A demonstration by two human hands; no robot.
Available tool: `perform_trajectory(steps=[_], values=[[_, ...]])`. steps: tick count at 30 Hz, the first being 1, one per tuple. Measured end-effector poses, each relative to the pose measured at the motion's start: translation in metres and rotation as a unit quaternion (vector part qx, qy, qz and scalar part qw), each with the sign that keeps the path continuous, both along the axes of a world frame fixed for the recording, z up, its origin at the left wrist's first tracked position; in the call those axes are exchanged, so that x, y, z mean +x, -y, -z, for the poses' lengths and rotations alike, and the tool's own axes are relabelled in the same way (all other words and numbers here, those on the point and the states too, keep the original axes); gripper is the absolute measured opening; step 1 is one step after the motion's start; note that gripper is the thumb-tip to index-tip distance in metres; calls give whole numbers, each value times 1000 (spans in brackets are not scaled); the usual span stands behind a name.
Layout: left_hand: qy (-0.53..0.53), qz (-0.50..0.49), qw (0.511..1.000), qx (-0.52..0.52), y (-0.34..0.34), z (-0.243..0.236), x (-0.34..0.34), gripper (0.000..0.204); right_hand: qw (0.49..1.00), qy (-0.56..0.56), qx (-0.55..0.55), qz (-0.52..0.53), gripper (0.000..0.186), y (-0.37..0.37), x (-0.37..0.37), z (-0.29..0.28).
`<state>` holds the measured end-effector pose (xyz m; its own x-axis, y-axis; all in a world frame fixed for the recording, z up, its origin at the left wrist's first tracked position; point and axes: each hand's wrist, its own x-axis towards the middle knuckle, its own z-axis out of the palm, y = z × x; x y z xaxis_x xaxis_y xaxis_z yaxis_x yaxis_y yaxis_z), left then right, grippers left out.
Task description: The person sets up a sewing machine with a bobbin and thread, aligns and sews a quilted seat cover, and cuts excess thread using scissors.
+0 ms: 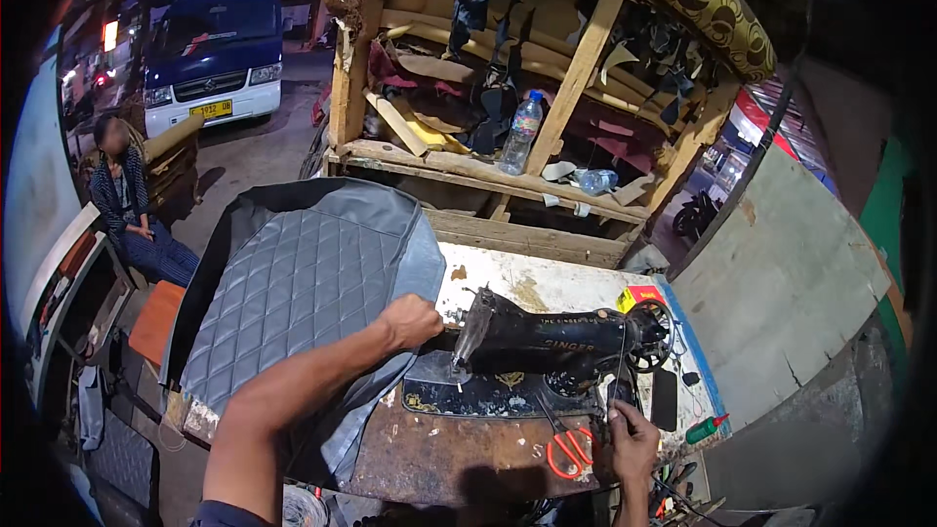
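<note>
My left hand [410, 322] is closed over the grey fabric's edge, left of the black sewing machine's [532, 342] needle end; what its fingers hold is unclear. The grey quilted cover [288, 293] with a lighter underside lies left of the machine, draped over the worktable [420, 439]. My right hand [630, 434] is pinched below the handwheel [649, 337], where a thin line, perhaps thread, runs down to it; its hold is too small to name. Orange-handled scissors [571, 449] lie beside it, with a dark flat object [665, 400] and a green bottle [703, 429] to the right.
A wooden frame [590, 49] with scraps and plastic bottles [519, 137] stands behind the table. A seated person [132, 215] is at left, near an orange stool [156, 317] and a parked van [210, 59]. A board [781, 283] leans at right.
</note>
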<state>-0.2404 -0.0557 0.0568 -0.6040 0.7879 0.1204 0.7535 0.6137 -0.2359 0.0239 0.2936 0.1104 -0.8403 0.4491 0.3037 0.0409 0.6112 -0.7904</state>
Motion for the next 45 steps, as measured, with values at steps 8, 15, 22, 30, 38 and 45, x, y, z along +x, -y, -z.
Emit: perform_trajectory(steps=[8,15,22,30,38,45], values=[[-3,-16,999,38,0,10,-3,20,1000,-16,-18,-6,27,2,-2,5],[173,174,969,2,-7,-34,60,10,999,-20,-32,-4,26,-4,-1,3],[385,-26,532,753,-5,-48,14,17,999,2,-38,-10,27,-6,2,5],[357,-107,331,867,-19,-87,-87,17,996,33,-84,0,25,-5,1,1],[242,96,639,723,-13,-197,83,11,970,-42,217,103,44,6,22,0],[299,226,848,373,-14,-97,275,8,776,183,-510,-323,37,160,8,-17]])
